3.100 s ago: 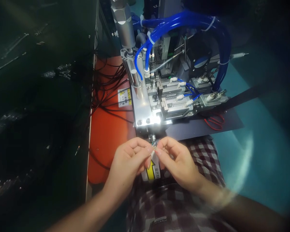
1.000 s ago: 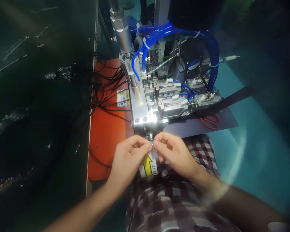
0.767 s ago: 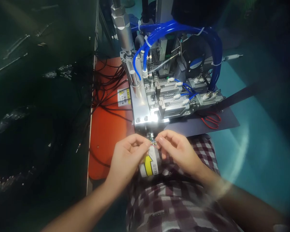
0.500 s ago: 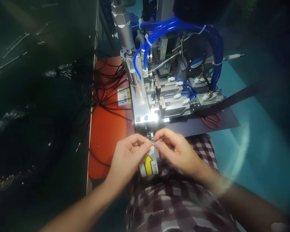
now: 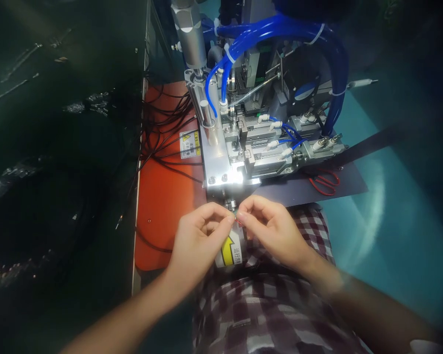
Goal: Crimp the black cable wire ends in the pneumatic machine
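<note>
My left hand [image 5: 201, 233] is closed in a pinch, thumb against forefinger, on the ends of thin wires that are mostly hidden by the fingertips. Facing it, my right hand [image 5: 271, 228] pinches a thin red wire [image 5: 238, 221], its fingertips almost touching those of the left. Both hands hover just in front of the metal machine [image 5: 217, 164], below its small front fixture [image 5: 230, 204]. Under them lies a white label with a yellow arrow [image 5: 227, 251].
Black cables [image 5: 162, 118] spread across the orange board [image 5: 158, 206] on the left, beside a dark tabletop. Blue air tubes [image 5: 280, 32] arch over the machine. Red-handled scissors [image 5: 325, 183] lie on the grey plate at right. A checked cloth garment [image 5: 266, 314] covers my lap.
My right fingers parted slightly from the left, showing short wire ends, then came back to a pinch; a red wire now shows at them. The left hand has kept its pinch.
</note>
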`<state>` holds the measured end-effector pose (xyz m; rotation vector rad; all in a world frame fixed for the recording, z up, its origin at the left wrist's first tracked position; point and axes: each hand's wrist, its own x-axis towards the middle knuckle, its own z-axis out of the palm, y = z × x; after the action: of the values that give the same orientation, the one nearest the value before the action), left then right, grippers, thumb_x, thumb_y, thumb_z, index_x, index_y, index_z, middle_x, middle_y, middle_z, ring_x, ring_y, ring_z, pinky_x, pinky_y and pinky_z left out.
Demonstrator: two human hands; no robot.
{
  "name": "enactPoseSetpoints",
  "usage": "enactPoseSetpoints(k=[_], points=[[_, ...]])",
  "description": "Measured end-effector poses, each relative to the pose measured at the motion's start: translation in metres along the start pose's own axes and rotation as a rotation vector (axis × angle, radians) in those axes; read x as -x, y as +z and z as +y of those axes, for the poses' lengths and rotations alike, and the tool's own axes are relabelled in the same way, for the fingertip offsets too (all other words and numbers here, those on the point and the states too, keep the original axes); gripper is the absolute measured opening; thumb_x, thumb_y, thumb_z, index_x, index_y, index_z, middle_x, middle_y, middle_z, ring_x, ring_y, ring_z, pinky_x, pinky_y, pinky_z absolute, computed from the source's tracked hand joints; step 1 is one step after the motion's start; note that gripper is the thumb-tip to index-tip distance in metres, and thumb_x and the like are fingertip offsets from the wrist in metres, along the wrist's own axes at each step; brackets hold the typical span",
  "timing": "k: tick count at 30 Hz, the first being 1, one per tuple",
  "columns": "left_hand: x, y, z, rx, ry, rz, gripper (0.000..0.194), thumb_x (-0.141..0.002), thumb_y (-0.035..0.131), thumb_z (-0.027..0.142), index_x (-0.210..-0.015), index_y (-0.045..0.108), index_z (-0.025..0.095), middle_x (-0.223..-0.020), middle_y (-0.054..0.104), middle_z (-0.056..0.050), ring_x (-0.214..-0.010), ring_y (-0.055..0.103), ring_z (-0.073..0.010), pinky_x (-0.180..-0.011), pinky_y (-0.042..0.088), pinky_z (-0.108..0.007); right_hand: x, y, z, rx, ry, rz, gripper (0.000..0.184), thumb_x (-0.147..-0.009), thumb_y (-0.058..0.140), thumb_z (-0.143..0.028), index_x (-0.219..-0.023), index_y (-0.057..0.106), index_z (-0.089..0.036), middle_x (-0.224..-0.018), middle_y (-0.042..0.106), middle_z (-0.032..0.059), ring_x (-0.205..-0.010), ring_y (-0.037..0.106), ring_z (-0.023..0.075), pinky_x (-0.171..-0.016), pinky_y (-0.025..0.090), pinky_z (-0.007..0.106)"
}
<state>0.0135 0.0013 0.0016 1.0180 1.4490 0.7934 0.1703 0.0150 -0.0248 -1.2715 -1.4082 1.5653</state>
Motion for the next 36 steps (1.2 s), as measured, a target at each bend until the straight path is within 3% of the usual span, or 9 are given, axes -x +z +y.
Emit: enactPoseSetpoints(k=[7, 14, 20, 24, 29, 32, 36], points=[[-0.004, -0.002, 0.004, -0.008, -0.058, -0.012, 0.016, -0.077, 0.066, 0.030, -0.071, 0.065, 0.016, -0.046, 0.053, 0.004, -0.038, 0.042, -0.0059, -0.036, 0.034, -0.015, -0.007, -0.006, 0.001, -0.244, 0.123, -0.131, 0.019, -0.089, 0.057, -0.033, -0.080, 0.056, -0.017, -0.070, 0.059, -0.0021, -0.049, 0.050, 0.0070, -0.048, 0.041, 0.020], [-0.006, -0.003, 0.004, -0.015, -0.078, -0.005, 0.018, -0.076, 0.067, 0.033, -0.070, 0.066, 0.016, -0.046, 0.049, 0.005, -0.041, 0.042, -0.0064, -0.038, 0.034, -0.015, -0.006, -0.015, 0.002, 0.220, -0.086, -0.147, 0.017, -0.096, 0.045, -0.030, -0.086, 0.055, -0.019, -0.070, 0.056, -0.0023, -0.058, 0.053, 0.0106, -0.055, 0.040, 0.023], [-0.006, -0.004, 0.003, -0.015, -0.072, -0.030, 0.019, -0.074, 0.068, 0.033, -0.069, 0.066, 0.015, -0.043, 0.041, 0.007, -0.038, 0.035, -0.0052, -0.035, 0.032, -0.015, -0.009, -0.017, -0.002, 0.421, -0.290, -0.165, 0.006, -0.092, 0.050, -0.023, -0.088, 0.054, -0.020, -0.069, 0.055, -0.0033, -0.059, 0.047, 0.0110, -0.056, 0.035, 0.024], [-0.005, -0.003, 0.005, -0.024, -0.077, -0.023, 0.019, -0.074, 0.068, 0.033, -0.069, 0.066, 0.015, -0.045, 0.042, 0.006, -0.039, 0.038, -0.0057, -0.035, 0.032, -0.015, -0.011, -0.015, -0.001, 0.426, -0.374, -0.119, 0.010, -0.091, 0.052, -0.020, -0.081, 0.055, -0.019, -0.071, 0.056, -0.0012, -0.063, 0.049, 0.0118, -0.060, 0.038, 0.025], [-0.005, -0.002, 0.004, -0.022, -0.079, -0.017, 0.019, -0.075, 0.067, 0.033, -0.069, 0.065, 0.016, -0.044, 0.038, 0.008, -0.038, 0.034, -0.0048, -0.035, 0.031, -0.015, -0.010, -0.011, 0.005, 0.321, -0.333, -0.062, 0.012, -0.090, 0.055, -0.022, -0.079, 0.057, -0.019, -0.070, 0.057, -0.0010, -0.063, 0.052, 0.0114, -0.059, 0.042, 0.023], [-0.005, -0.002, 0.004, -0.027, -0.079, -0.015, 0.019, -0.076, 0.067, 0.033, -0.069, 0.065, 0.016, -0.044, 0.039, 0.007, -0.038, 0.035, -0.0050, -0.035, 0.030, -0.015, -0.008, -0.012, 0.007, 0.350, -0.356, -0.022, 0.006, -0.088, 0.059, -0.024, -0.084, 0.060, -0.019, -0.076, 0.063, 0.0006, -0.061, 0.055, 0.0118, -0.055, 0.043, 0.024], [-0.005, -0.003, 0.004, -0.026, -0.080, -0.027, 0.020, -0.076, 0.066, 0.034, -0.069, 0.064, 0.016, -0.044, 0.039, 0.007, -0.037, 0.034, -0.0049, -0.034, 0.028, -0.015, -0.008, -0.016, 0.005, 0.392, -0.440, -0.016, 0.007, -0.089, 0.056, -0.021, -0.091, 0.063, -0.019, -0.083, 0.067, 0.0039, -0.071, 0.060, 0.0151, -0.064, 0.048, 0.027]])
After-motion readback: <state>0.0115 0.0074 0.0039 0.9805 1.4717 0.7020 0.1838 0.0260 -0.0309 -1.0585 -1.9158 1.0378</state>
